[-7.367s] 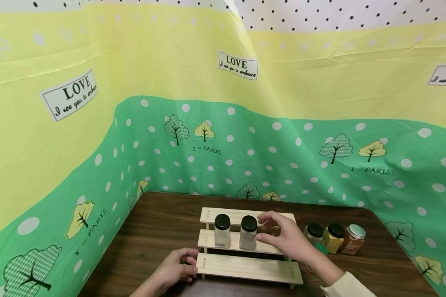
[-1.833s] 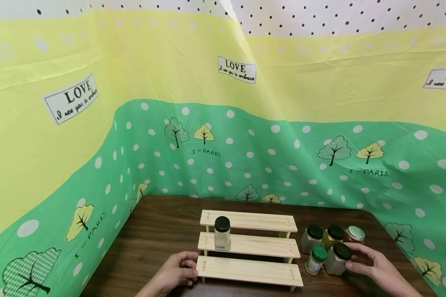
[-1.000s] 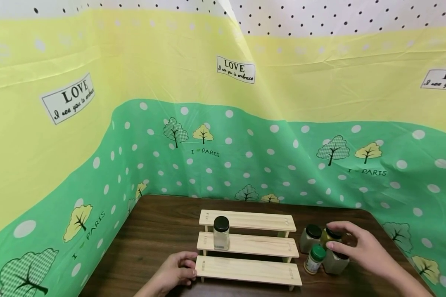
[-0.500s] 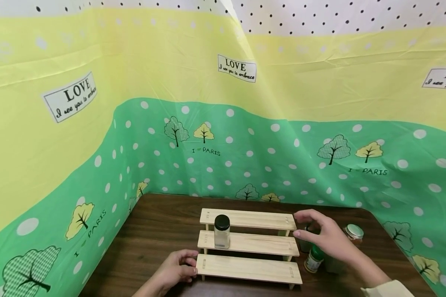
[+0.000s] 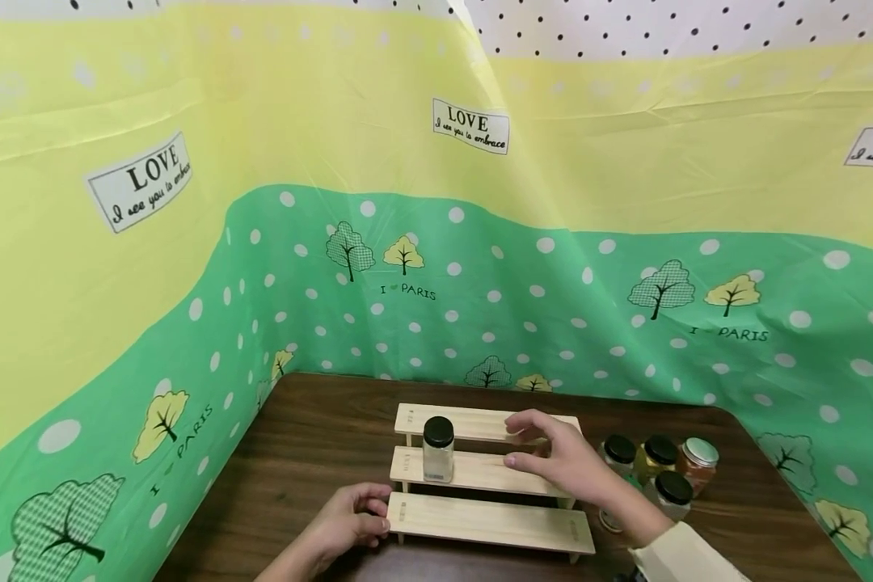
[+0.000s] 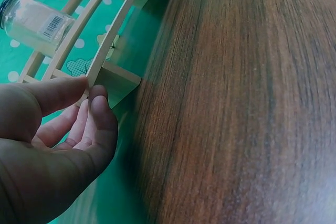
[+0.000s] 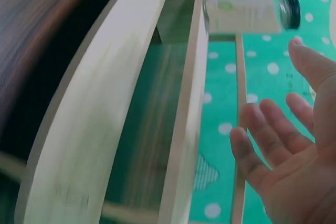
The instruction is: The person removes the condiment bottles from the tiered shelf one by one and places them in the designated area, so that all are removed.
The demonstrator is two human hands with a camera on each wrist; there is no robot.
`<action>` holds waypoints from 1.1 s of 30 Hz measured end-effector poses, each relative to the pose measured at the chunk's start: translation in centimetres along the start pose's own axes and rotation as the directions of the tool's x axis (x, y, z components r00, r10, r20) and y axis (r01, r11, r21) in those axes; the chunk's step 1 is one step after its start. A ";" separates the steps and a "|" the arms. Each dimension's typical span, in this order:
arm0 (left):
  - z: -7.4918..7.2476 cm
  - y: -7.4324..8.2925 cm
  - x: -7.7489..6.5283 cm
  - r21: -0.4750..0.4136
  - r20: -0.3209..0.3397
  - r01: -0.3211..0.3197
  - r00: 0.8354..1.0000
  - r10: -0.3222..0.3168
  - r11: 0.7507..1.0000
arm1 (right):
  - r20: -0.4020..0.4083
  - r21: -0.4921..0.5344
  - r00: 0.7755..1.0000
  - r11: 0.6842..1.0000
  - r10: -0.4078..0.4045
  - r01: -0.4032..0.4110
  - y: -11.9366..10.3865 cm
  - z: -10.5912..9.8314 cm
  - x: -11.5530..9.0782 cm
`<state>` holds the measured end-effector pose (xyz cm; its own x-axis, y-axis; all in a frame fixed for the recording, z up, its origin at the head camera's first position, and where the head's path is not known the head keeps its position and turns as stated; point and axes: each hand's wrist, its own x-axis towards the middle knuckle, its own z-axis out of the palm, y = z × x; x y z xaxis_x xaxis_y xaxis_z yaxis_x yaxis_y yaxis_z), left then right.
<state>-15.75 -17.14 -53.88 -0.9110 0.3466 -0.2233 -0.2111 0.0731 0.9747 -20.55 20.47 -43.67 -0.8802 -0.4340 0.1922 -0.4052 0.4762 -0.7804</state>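
Observation:
A three-tier wooden shelf rack [image 5: 491, 521] stands on the dark table. My left hand [image 5: 345, 521] is at the left end of its lowest tier; in the left wrist view the left hand [image 6: 63, 135] pinches that board's corner between thumb and fingers. On the middle tier, towards the left, stands a clear spice jar [image 5: 436, 461] with a black lid and pale contents. My right hand [image 5: 563, 461] hovers over the tier to the right of this jar, thumb and fingers apart. The right wrist view shows the right hand [image 7: 294, 156] with nothing in it, below the jar [image 7: 244, 11].
Right of the rack stand several jars: a black-lidded one [image 5: 618, 449], a yellow-filled one [image 5: 656, 461], an orange one with a silvery lid [image 5: 700, 465] and another black-lidded one [image 5: 673, 490] in front. My right forearm mostly hides a green-capped bottle. A patterned curtain [image 5: 378, 323] surrounds the table.
A second black-lidded jar left the middle tier and now stands among the jars at right. My right hand let go of it and came back left over the rack. The left hand stayed put.

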 end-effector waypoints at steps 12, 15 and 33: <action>0.1 0.0 -0.1 -0.001 -0.005 -0.004 1.000 0.004 1.000 | 0.055 0.119 0.998 0.992 -0.039 0.032 -2.2 4.9 2.3; 0.1 0.0 -0.1 0.001 -0.005 -0.004 1.000 0.004 1.000 | 0.053 0.154 0.997 0.987 -0.054 0.046 -2.4 5.7 2.5; 0.0 -0.1 -0.1 -0.026 0.013 -0.008 1.000 0.009 1.000 | -0.020 0.181 1.000 0.983 -0.020 0.023 -3.7 7.8 3.1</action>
<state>-15.67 -17.19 -53.98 -0.9082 0.3593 -0.2147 -0.2126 0.0461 0.9761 -19.89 11.38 -44.87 -0.8768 -0.4280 0.2192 -0.3737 0.3197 -0.8707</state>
